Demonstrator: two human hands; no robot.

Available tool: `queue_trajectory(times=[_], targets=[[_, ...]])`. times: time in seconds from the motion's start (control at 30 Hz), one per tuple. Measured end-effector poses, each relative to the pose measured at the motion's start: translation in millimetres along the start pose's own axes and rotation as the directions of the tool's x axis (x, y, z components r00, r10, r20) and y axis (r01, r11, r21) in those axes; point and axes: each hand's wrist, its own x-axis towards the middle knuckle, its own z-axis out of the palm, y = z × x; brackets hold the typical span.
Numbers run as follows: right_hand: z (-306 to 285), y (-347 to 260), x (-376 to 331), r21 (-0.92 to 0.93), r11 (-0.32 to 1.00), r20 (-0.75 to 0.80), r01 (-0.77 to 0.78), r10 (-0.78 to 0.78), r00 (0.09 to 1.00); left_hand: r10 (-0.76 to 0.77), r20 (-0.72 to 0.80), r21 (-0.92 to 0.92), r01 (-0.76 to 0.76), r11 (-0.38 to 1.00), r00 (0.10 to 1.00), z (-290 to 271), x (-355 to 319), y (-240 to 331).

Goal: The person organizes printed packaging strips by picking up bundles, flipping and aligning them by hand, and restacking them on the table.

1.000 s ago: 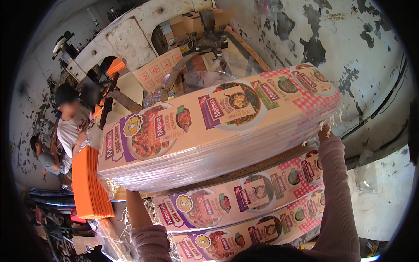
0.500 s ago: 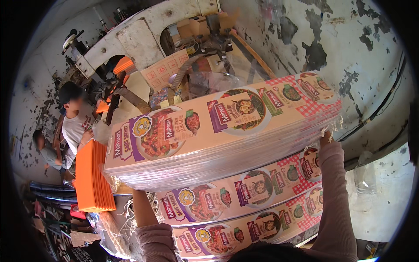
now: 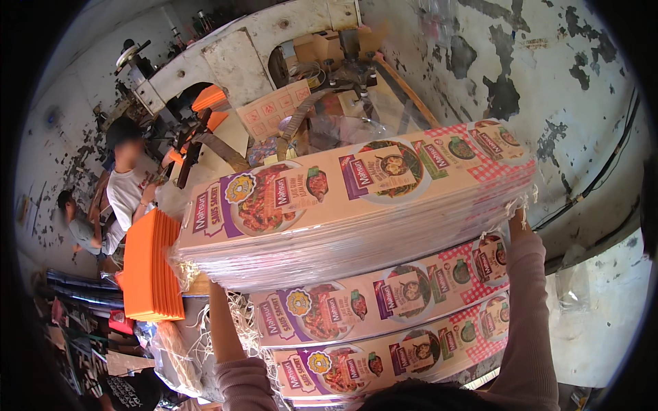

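I hold a thick bundle of flat printed cartons (image 3: 356,198), wrapped in clear plastic, up in front of me, tilted with its right end higher. My left hand (image 3: 218,293) reaches under its left end, with the fingers hidden beneath the bundle. At the right end my right hand (image 3: 515,223) grips the bundle's lower corner, beside a bit of loose string. Both arms wear pink sleeves. Just below the bundle lie two more stacks of the same cartons (image 3: 384,301), one on top of the other (image 3: 384,353).
A stack of orange sheets (image 3: 154,267) stands at the left. Behind it are a person in a white shirt (image 3: 127,192) and another person crouching (image 3: 79,226). A worn white machine (image 3: 233,55) and a peeling wall (image 3: 548,82) lie beyond.
The bundle stays held up in both hands and has shifted slightly to the right in view. The person in the white shirt has moved a little nearer the orange stack.
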Motion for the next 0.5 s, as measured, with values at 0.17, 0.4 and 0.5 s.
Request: queue_trajectory(times=[0.17,0.4,0.5], targets=[[-25.5,29.5,67.7,0.614,0.771,0.128,0.173,-0.313,0.941,0.102,-0.026,0.259,-0.092,0.961,0.994,6.1,-33.8,29.8],[-52.8,47.4,162.5,0.970,0.243,0.099,0.023,-0.478,0.873,0.028,0.115,0.680,-0.099,0.727,0.993,38.0,-62.5,75.6],[-89.7,14.8,105.7,0.954,0.267,0.021,0.137,-0.514,0.857,0.098,0.151,0.745,-0.178,0.643,0.984,40.7,-63.7,89.3]])
